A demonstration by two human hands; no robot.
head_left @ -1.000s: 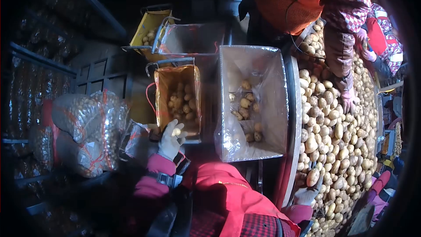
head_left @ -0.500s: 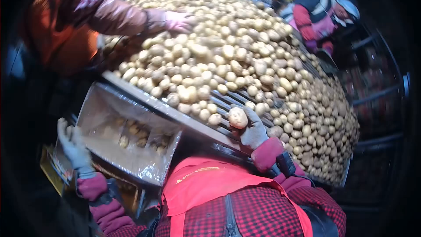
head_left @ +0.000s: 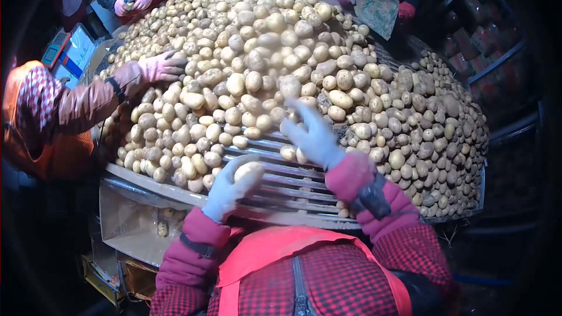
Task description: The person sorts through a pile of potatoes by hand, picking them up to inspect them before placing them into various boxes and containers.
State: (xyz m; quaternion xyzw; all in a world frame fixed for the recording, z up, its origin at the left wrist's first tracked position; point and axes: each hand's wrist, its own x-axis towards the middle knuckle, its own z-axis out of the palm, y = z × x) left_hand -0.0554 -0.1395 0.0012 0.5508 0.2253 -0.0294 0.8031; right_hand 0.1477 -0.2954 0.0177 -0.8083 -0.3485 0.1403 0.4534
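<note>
My left hand (head_left: 227, 192), in a pale glove, is closed around a potato (head_left: 249, 175) above the near edge of the slatted table. My right hand (head_left: 313, 136), gloved too and somewhat blurred, reaches over the slats (head_left: 281, 167) with its fingers apart. Nothing shows in it. Just beyond its fingertips lies the big heap of potatoes (head_left: 252, 82), and a few loose ones (head_left: 288, 153) rest on the slats beside its palm.
A plastic-lined box (head_left: 126, 225) with a few potatoes stands below the table's edge at left. A co-worker's gloved hand (head_left: 161, 67) rests on the heap from the left. Two other people stand at the far side, one with a scoop (head_left: 376, 11).
My left hand has moved from beside the box to above the slats and now holds a potato. My right hand, which held a potato, is without one and stretched forward. The view has turned.
</note>
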